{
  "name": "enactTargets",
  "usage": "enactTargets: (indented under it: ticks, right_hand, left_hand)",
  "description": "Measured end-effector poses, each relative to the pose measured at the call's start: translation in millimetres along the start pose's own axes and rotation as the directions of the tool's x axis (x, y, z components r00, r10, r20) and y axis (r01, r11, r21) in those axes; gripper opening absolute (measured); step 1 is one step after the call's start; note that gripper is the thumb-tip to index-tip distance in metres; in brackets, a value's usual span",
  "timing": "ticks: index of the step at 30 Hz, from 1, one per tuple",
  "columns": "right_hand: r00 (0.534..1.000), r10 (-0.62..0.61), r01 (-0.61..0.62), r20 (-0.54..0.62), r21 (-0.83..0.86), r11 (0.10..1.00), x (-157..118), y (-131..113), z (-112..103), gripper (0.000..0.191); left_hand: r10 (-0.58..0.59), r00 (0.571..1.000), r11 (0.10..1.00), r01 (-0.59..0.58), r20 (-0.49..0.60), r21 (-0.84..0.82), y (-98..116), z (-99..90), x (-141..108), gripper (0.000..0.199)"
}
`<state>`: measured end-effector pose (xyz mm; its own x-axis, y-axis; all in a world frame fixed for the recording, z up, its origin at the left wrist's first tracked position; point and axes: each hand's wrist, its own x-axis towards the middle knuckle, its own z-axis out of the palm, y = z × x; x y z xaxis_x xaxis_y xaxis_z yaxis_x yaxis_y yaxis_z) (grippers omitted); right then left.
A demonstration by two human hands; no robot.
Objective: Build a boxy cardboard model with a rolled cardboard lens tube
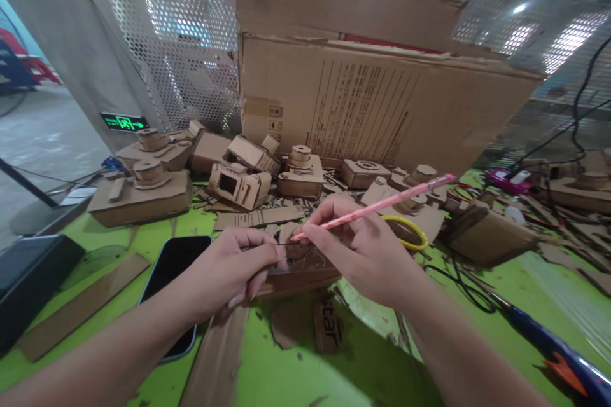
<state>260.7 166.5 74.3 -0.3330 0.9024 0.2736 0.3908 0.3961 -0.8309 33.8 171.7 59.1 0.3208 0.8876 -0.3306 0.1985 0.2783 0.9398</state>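
A pink pencil (382,203) is pinched in my right hand (356,245). Its tip points down and left at the top of a small brown cardboard box (305,278); whether it touches is hard to tell. My left hand (241,261) grips the left end of that box, thumb on top and fingers below. Curved dark lines show on the box top, and part of it is hidden by my hands. Beneath my left hand lies a long cardboard strip (217,356). A phone (184,261) with a dark screen is partly covered by my left forearm.
Several cardboard camera-shaped models (298,177) line the back of the green table (281,381), among scraps. Behind them stands a large cardboard carton (382,98). A yellow ring (415,232) is beside my right hand. At right lies a dark blue tool (548,337) with an orange part.
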Motion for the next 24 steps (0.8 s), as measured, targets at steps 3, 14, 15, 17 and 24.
enactTargets:
  ticks: [3, 14, 15, 17, 24]
  right_hand:
    - [1.0, -0.008, 0.008, -0.007, 0.022, 1.0, 0.2, 1.2, 1.0, 0.017]
    - [1.0, -0.005, 0.008, -0.016, 0.152, 0.988, 0.9, 2.1, 2.2, 0.015]
    - [1.0, 0.0, 0.004, -0.021, 0.207, 0.978, 1.0, 2.3, 0.1, 0.016]
    - [0.998, 0.0, 0.022, -0.071, 0.3, 0.954, 1.8, 3.7, -5.5, 0.017]
    - [0.966, 0.008, 0.029, -0.259, 0.14, 0.99, 7.0, 14.5, -19.3, 0.022]
  left_hand:
    - [0.006, 1.0, 1.0, -0.006, 0.005, 0.001, -1.3, -1.2, -0.9, 0.027]
    - [0.017, 1.0, 1.0, -0.017, 0.026, 0.017, -2.4, -4.5, 2.6, 0.028]
    - [0.018, 0.999, 0.999, -0.02, 0.046, 0.04, -2.5, -5.8, 2.2, 0.029]
    - [0.006, 0.993, 0.994, -0.019, 0.12, 0.11, -2.2, -8.3, -0.6, 0.031]
    - [-0.102, 0.943, 0.912, -0.039, 0.317, 0.407, 1.5, -12.2, -17.6, 0.03]
